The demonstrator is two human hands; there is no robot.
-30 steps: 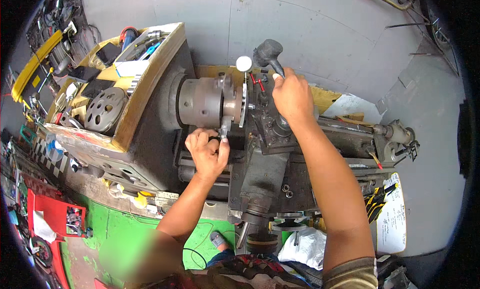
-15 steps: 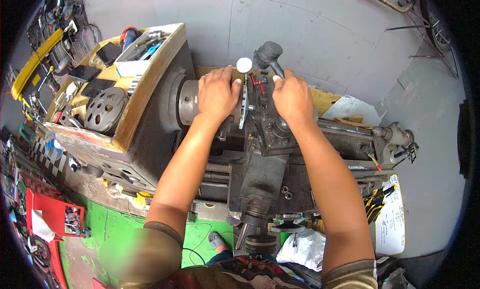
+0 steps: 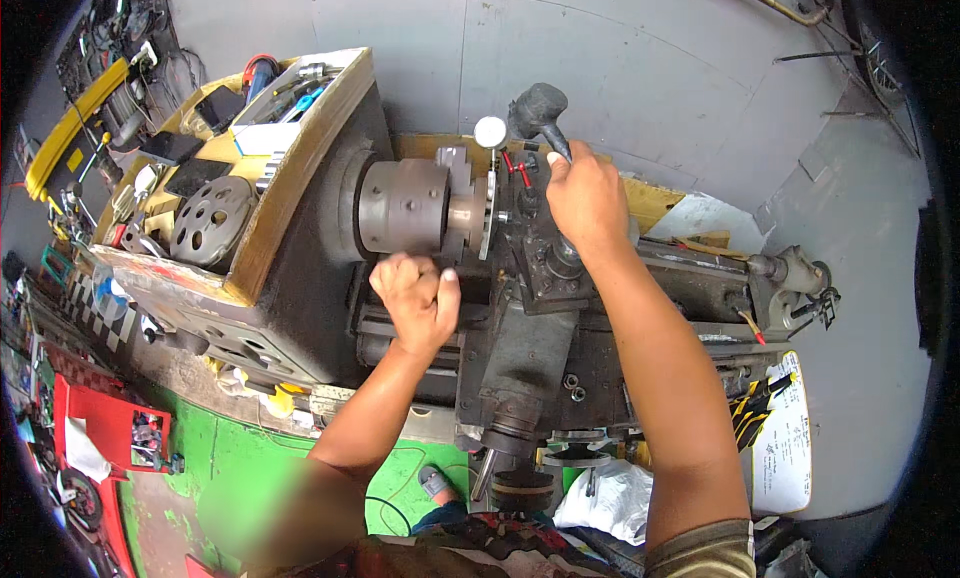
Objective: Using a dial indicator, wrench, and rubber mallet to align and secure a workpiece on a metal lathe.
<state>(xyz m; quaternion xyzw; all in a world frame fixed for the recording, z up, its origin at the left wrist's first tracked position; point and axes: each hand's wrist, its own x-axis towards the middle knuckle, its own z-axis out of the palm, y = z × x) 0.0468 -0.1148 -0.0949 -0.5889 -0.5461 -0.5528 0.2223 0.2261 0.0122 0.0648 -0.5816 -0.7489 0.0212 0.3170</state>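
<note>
The right hand (image 3: 588, 200) grips a dark mallet (image 3: 537, 108) at the far side; the left hand (image 3: 415, 303) is curled near the lathe chuck (image 3: 400, 206), contact unclear. Hand-turning the chuck seems in hand; another turn calls for clearing the dial gauge (image 3: 489, 132).

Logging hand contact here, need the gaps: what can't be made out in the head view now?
Head view:
Left hand: its own back and curled fingers hide the palm; touching the chuck or not, can't tell.
Black mallet: lower handle hidden by the right hand.
Dial gauge: face too small and pale to read.
Left arm: upper part lost in a blurred patch.
</note>
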